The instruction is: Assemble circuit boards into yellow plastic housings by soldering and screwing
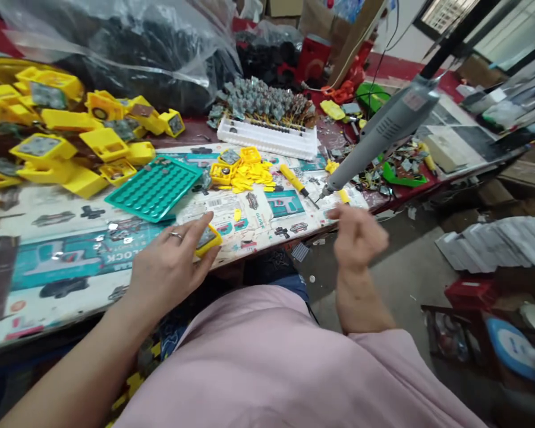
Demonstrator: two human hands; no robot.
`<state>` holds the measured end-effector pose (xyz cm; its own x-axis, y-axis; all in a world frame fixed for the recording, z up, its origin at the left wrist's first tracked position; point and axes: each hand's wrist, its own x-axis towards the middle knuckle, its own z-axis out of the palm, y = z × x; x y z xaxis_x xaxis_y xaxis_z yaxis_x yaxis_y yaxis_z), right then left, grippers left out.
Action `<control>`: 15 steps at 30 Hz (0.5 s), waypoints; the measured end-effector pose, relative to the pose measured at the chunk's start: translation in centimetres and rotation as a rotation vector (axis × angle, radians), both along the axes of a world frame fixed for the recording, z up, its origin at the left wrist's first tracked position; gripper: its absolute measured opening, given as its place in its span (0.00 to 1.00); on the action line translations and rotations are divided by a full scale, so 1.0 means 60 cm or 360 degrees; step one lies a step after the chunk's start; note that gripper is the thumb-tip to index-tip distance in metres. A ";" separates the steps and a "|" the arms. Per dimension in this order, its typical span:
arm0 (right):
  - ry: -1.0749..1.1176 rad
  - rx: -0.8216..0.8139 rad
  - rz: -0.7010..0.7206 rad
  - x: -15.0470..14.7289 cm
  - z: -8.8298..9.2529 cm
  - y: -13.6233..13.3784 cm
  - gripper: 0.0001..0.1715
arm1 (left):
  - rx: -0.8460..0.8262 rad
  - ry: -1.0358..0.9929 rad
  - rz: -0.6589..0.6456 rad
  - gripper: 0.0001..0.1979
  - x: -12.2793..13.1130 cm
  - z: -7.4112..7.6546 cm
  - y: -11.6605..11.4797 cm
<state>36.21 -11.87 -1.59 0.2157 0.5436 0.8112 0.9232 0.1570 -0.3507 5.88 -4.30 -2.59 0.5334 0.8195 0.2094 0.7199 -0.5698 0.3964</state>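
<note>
My left hand [173,255] is closed around a small yellow plastic housing [210,239] with a grey face, at the table's front edge. My right hand [359,238], somewhat blurred, is raised beyond the edge with its fingers curled together; anything between them is too small to make out. Just above its fingertips hangs a grey electric screwdriver [374,139], its bit pointing down to the left. A yellow-handled hand screwdriver [294,180] lies on the printed cardboard, left of that bit. Behind it is a pile of small yellow plastic pieces [252,173].
A green dimpled tray [154,187] lies left of centre, with many yellow housings [102,142] heaped beyond it. A white foam tray [267,138] holds wired grey parts. Loose parts surround a bright green tray [403,175] at right. White boxes [494,241] stand lower right.
</note>
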 end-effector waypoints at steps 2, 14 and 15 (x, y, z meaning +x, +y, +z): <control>0.0100 -0.0242 -0.0525 0.079 -0.002 0.013 0.24 | 0.0173 0.0230 0.0063 0.30 0.012 -0.012 0.004; -0.0004 -0.1167 -0.0839 0.197 -0.050 0.104 0.22 | 0.0032 0.0363 -0.0364 0.33 -0.021 -0.013 0.017; 0.0019 -0.1071 -0.0763 0.200 -0.046 0.101 0.25 | -0.0026 0.0359 -0.0338 0.33 -0.023 -0.013 0.018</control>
